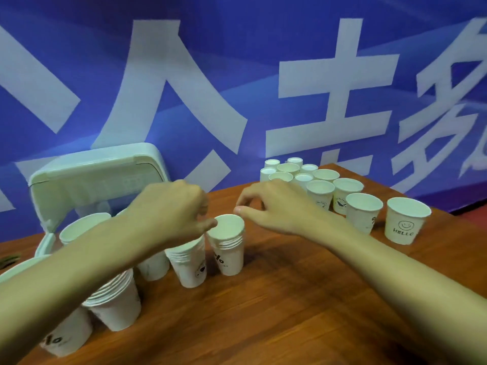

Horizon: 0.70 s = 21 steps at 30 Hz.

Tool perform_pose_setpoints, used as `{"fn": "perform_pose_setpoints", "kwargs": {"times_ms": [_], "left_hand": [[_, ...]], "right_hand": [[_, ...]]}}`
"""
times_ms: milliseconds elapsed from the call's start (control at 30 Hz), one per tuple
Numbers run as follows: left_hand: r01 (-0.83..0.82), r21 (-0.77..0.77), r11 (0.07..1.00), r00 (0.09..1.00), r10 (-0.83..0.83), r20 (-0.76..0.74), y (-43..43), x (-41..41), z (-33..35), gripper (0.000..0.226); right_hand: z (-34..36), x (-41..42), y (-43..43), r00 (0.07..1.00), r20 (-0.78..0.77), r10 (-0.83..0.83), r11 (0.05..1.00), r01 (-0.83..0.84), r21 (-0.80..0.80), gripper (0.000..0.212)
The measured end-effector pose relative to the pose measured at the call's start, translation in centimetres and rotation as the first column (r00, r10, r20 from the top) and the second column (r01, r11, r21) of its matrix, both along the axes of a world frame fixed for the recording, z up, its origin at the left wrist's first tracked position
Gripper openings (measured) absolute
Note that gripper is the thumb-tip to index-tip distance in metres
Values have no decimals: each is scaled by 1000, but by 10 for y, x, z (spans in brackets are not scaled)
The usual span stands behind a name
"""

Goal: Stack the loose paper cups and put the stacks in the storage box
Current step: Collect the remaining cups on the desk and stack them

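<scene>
Head view, angled down, near table

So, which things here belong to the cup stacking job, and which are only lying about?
For the job: stacks of paper cups, loose paper cups, open storage box, left hand, right hand.
Just there: wooden table, blue banner, dark green object at the left edge, too blurred to name.

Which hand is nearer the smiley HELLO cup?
Right. The right hand hovers left of the HELLO cup, not touching; the left hand is farther left, past the cup stack.
</scene>
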<state>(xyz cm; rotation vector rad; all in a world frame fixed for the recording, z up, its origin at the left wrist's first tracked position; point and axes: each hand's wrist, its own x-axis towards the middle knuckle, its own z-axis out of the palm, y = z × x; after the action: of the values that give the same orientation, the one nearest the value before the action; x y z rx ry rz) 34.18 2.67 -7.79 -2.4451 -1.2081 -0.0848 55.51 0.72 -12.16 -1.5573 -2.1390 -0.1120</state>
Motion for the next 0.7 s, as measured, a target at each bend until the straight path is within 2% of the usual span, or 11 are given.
{"fn": "perform_pose_setpoints", "kwargs": {"times_ms": [167, 367, 533, 700], "left_hand": [[241, 45, 969, 964, -245, 102, -10, 112, 4, 28], [417, 36, 908, 874, -411, 259, -9, 237, -37, 25], [455, -18, 890, 855, -431, 290, -6, 284, -63, 29], [448, -94, 889, 875, -415, 249, 4, 293, -83, 27]], "right_hand": [[4, 71, -15, 959, 9, -285, 954, 282, 99, 22], [-12, 157, -55, 777, 142, -613, 790, 599, 129, 24], [-29, 200, -81, 665, 232, -710, 696, 713, 83, 28], [-38, 208, -86, 614, 273, -741, 636, 772, -12, 31]]}}
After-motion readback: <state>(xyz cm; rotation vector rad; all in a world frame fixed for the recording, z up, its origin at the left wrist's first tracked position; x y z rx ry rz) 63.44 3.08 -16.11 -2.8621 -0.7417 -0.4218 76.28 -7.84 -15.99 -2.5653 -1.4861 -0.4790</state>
